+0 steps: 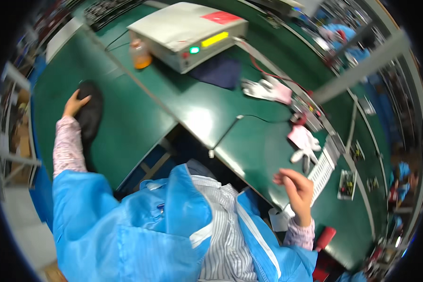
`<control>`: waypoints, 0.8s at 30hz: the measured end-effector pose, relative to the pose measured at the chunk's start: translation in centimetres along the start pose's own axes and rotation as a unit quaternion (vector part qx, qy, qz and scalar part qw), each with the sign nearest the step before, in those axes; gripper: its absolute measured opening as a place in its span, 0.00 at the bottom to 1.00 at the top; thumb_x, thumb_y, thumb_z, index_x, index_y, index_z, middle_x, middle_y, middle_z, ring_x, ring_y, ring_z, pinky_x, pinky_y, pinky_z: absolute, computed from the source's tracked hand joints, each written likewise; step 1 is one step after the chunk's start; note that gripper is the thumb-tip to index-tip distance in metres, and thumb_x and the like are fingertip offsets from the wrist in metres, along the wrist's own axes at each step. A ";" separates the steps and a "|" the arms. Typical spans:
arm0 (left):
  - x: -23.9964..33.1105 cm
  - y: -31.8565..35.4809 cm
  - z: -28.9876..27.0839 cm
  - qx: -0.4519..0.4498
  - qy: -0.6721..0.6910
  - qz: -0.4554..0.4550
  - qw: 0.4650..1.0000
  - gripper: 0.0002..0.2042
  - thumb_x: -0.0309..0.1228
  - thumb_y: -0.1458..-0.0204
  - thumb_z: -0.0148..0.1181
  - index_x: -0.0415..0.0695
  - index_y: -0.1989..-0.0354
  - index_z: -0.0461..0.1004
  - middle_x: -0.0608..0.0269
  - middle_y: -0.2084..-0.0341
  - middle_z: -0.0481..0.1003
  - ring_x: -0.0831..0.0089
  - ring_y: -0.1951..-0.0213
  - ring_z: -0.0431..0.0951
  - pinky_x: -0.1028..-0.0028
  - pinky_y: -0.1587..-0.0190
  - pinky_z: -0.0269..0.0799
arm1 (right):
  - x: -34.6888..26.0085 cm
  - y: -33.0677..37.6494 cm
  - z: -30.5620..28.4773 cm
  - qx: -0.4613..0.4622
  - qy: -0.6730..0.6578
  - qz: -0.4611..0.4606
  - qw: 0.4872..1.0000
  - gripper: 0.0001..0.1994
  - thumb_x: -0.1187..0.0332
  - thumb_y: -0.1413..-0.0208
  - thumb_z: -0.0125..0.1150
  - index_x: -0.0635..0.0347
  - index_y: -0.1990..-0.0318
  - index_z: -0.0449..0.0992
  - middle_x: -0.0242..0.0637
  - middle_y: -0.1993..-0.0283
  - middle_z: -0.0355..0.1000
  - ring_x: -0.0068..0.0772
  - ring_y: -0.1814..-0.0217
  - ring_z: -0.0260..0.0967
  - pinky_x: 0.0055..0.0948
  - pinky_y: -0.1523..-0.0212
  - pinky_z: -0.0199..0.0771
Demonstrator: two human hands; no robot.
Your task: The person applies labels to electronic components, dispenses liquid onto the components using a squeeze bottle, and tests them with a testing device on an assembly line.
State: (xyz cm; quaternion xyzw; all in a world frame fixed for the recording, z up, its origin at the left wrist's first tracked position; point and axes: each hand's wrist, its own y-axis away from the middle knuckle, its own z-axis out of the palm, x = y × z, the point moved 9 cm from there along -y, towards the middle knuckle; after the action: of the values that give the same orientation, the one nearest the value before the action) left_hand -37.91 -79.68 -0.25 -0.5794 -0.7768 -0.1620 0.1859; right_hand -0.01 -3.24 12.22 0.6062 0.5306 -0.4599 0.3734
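My left hand [74, 104] reaches out at the far left. Its thumb and fingers grip the side of a black, rounded, elongated thing [90, 110] that looks padded; its kind is not clear. On the right, my right hand [298, 190] hangs over the bench edge, a little blurred, with fingers loosely bent and apart and nothing visible in them. Close by it are a pale work glove with a pink cuff [305, 143], a long white slotted strip [322, 176] and a white roll [279, 220].
A green bench [174, 98] bends around me, with a gap in front of my body. On it stand a white instrument box [185, 28], a bottle with orange liquid [140, 54], a dark cloth [216, 71], another glove [268, 89] and a thin cable [225, 134]. A grey post [362, 66] rises at right.
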 end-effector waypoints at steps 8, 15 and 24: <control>8.9 -6.7 0.8 -0.116 -0.274 0.060 0.953 0.36 0.35 0.63 0.80 0.33 0.43 0.75 0.50 0.51 0.81 0.52 0.48 0.81 0.62 0.43 0.75 | 1.4 -3.1 -2.3 0.116 0.214 -0.070 0.967 0.11 0.77 0.42 0.61 0.65 0.53 0.83 0.36 0.60 0.82 0.27 0.66 0.74 0.23 0.65 0.73; 53.0 28.3 9.9 -0.382 0.027 0.559 0.736 0.17 0.35 0.39 0.62 0.37 0.47 0.76 0.57 0.53 0.81 0.64 0.56 0.81 0.68 0.51 0.77 | 2.1 -10.2 -9.2 0.305 0.414 -0.112 0.851 0.09 0.69 0.42 0.64 0.57 0.55 0.84 0.31 0.65 0.81 0.29 0.69 0.72 0.24 0.67 0.70; 59.8 40.4 20.0 -0.586 0.215 0.485 0.612 0.19 0.37 0.40 0.63 0.39 0.45 0.76 0.57 0.56 0.83 0.68 0.60 0.82 0.70 0.58 0.76 | 7.9 -14.5 -10.2 0.256 0.266 0.117 0.922 0.14 0.73 0.40 0.57 0.57 0.48 0.80 0.31 0.63 0.79 0.27 0.68 0.73 0.24 0.65 0.72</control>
State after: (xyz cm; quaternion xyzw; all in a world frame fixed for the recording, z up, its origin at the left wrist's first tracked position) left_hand -16.65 -8.98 12.12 -0.8055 -0.0597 -0.5892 0.0195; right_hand -12.59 11.03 8.23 0.8390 0.3998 -0.3548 0.1021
